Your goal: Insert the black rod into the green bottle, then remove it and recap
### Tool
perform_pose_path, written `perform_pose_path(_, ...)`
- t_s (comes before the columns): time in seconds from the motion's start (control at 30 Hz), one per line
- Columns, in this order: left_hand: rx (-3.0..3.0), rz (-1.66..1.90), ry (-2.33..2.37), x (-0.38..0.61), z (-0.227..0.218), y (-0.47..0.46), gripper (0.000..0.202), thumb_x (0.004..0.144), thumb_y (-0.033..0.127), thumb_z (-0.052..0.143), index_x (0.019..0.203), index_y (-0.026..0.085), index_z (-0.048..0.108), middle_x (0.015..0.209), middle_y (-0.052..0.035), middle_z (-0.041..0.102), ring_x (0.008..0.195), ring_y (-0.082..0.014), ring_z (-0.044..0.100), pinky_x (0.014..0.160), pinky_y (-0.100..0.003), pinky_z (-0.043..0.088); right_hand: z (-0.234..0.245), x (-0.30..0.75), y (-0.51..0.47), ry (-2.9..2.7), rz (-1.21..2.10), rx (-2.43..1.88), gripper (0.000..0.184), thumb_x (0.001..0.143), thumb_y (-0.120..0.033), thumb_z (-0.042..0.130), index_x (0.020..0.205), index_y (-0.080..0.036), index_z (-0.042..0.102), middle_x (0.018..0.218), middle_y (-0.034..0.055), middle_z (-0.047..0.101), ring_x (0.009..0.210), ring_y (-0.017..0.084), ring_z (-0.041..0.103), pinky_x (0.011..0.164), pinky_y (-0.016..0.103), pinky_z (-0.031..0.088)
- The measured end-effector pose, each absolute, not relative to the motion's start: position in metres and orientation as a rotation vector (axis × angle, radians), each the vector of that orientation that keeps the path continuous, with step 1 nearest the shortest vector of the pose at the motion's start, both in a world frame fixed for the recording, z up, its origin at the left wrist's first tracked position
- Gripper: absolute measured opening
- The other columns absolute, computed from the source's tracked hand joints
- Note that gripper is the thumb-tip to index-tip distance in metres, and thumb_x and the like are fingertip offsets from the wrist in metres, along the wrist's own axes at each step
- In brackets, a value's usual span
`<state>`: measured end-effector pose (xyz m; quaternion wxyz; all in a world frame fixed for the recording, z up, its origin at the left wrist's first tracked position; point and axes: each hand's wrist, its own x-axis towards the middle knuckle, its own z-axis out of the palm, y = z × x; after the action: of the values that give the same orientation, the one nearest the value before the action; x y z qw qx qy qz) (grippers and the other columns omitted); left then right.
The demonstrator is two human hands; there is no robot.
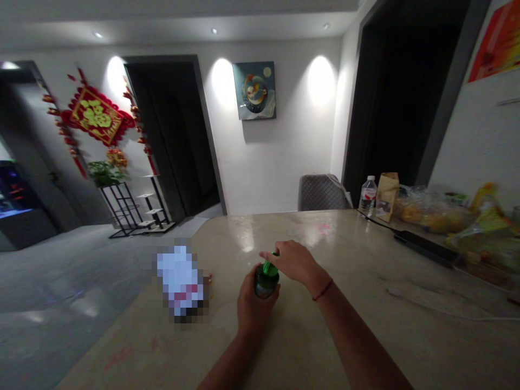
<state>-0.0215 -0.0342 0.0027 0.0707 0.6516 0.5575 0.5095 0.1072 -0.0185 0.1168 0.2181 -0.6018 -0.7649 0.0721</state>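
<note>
A small dark green bottle (266, 286) stands over the table in front of me, its top tilted slightly away. My left hand (252, 306) is closed around the bottle's body, fingers on one side and thumb on the other. On top sits a bright green ribbed cap (268, 266). My right hand (293, 261), with a thin dark red cord on its wrist, grips this cap from the right, index finger reaching across it. The fingers partly hide the cap's top. Whether the bottle's base touches the table cannot be made out.
Left of my hands, a blurred-out pale rectangular object (181, 279) lies on the table (227, 336). At the right are a black power strip (426, 247), a white cable (442, 310), a water bottle (368, 196), a paper bag (387, 196) and plastic bags (430, 208). A grey chair (323, 193) stands behind.
</note>
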Motion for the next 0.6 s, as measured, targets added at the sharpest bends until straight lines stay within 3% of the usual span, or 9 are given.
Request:
perform_pose_path(0.3,2.011,1.479,1.671,-0.017,0.007,-0.041,0.055,0.063,0.037,0.061,0.113,0.020,0.045,0.104,-0.0073,0.060,0.093,-0.0206,0.058,0.079,-0.033,0.047,0.118,0.119,-0.020,-2.230,0.375,-1.485,0.037,0.079,-0.045,0.045,0.090,-0.014,0.062,0.086,0.0105,0.066,0.078,0.018,0.059,0.067,0.025,0.039)
perform_pose_path(0.43,2.004,1.459,1.667,-0.018,0.005,-0.040,0.055,0.064,0.037,0.061,0.113,0.020,0.045,0.104,-0.0069,0.060,0.093,-0.0201,0.058,0.079,-0.033,0.047,0.121,0.127,-0.023,-2.321,0.448,-1.313,0.026,0.079,-0.030,0.046,0.096,-0.015,0.059,0.095,0.0083,0.063,0.085,0.016,0.057,0.072,0.024,0.040)
perform_pose_path(0.5,1.995,1.453,1.668,-0.018,0.004,-0.040,0.055,0.064,0.038,0.061,0.113,0.020,0.045,0.103,-0.0068,0.060,0.093,-0.0206,0.058,0.079,-0.033,0.047,0.120,0.130,-0.024,-2.330,0.528,-1.241,0.032,0.077,-0.024,0.046,0.108,-0.018,0.054,0.105,0.0077,0.059,0.084,0.014,0.056,0.069,0.023,0.041)
perform_pose_path(0.6,1.984,1.437,1.668,-0.018,0.005,-0.040,0.054,0.064,0.038,0.060,0.113,0.020,0.044,0.104,-0.0068,0.059,0.094,-0.0209,0.058,0.080,-0.033,0.046,0.116,0.130,-0.023,-2.216,0.632,-1.319,0.046,0.076,-0.032,0.049,0.121,-0.021,0.042,0.107,0.0091,0.057,0.072,0.013,0.057,0.059,0.023,0.042)
